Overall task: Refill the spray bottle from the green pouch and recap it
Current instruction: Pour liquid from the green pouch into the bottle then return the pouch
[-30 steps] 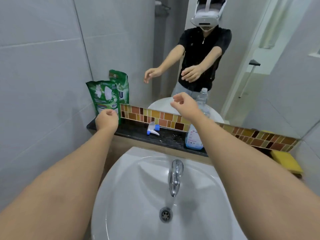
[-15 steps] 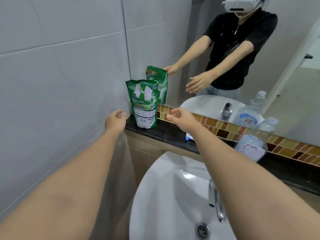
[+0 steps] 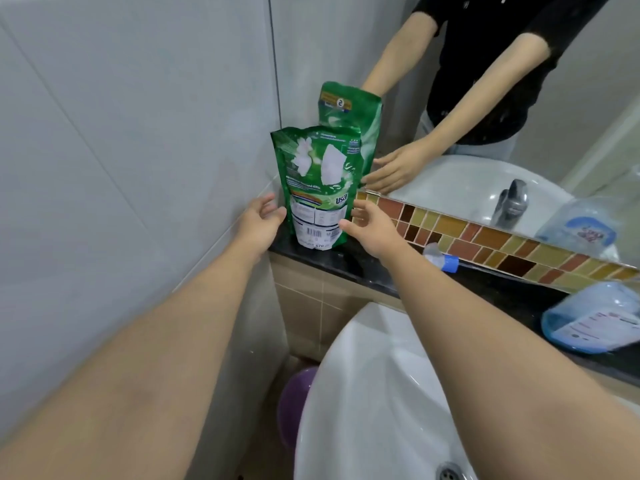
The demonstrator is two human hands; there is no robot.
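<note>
Glossy green plastic refill pouch [image 3: 318, 188] upright at far left of black stone ledge [image 3: 374, 271], flanked by left hand [image 3: 258, 221] and right hand [image 3: 370, 228], fingers spread, gripping nothing, evidently poised for two-sided lift. Clear blue-tinted spray bottle [image 3: 588, 317] uncapped at right, white-and-blue trigger cap [image 3: 443, 258] lying between, ready for refill.

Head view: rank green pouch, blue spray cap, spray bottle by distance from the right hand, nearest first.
From the right hand:
1. green pouch, just left of its fingertips, upright on the ledge.
2. blue spray cap, lying on the ledge to its right.
3. spray bottle, far right on the ledge.
</note>
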